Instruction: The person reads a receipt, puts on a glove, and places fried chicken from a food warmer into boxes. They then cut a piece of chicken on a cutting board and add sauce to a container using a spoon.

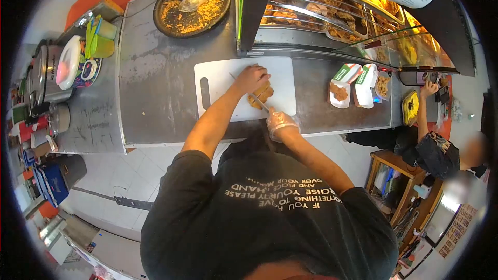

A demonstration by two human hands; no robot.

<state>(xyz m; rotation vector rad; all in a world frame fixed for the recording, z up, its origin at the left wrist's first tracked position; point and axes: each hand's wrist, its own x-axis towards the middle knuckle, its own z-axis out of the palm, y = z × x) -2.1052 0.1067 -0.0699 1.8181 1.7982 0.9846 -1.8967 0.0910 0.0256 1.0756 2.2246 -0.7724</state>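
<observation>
My right hand (pixel 281 123), in a clear plastic glove, is closed around the handle of a knife (pixel 262 103). The blade runs up and to the left across a piece of fried chicken (pixel 263 95). My left hand (pixel 251 79) lies over the blade with its fingers curled and pressed together; the knife's tip pokes out beyond it. Its fingers hide part of the blade and the far side of the chicken. Beneath them is a white cutting board (pixel 220 78) with a handle slot at its left end.
Two open cartons (pixel 340 96), one holding food, stand right of the board. Behind is a glass display case (pixel 311 13) of fried chicken. A dark round pan (pixel 158 15) of crumbs sits at the back left. At far right a co-worker's hand (pixel 429 89) reaches to the counter.
</observation>
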